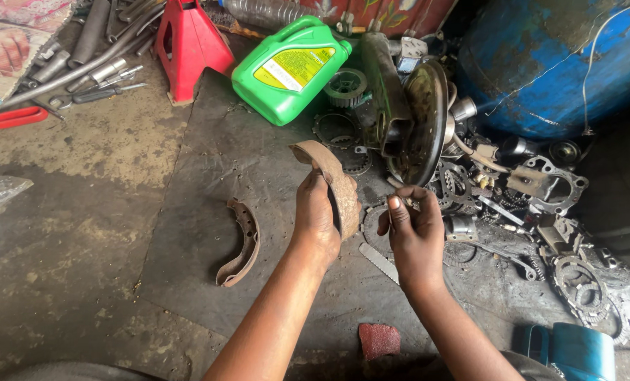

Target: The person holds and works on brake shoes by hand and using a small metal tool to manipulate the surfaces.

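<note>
My left hand (315,215) grips a curved, rusty brake shoe (327,168) and holds it upright above the dark rubber mat (209,183). My right hand (415,233) is close beside it, fingers pinched on a small metal piece (408,202) that is too small to make out. A second brake shoe (241,243) lies flat on the mat to the left of my left hand. A small piece of red sandpaper (379,339) lies on the floor between my forearms.
A green oil jug (290,67) and a red jack stand (186,42) sit at the back. A brake drum plate (420,120), gaskets, gears and sprockets (547,187) crowd the right. Tools and pipes (93,67) lie far left, a blue drum (554,63) far right.
</note>
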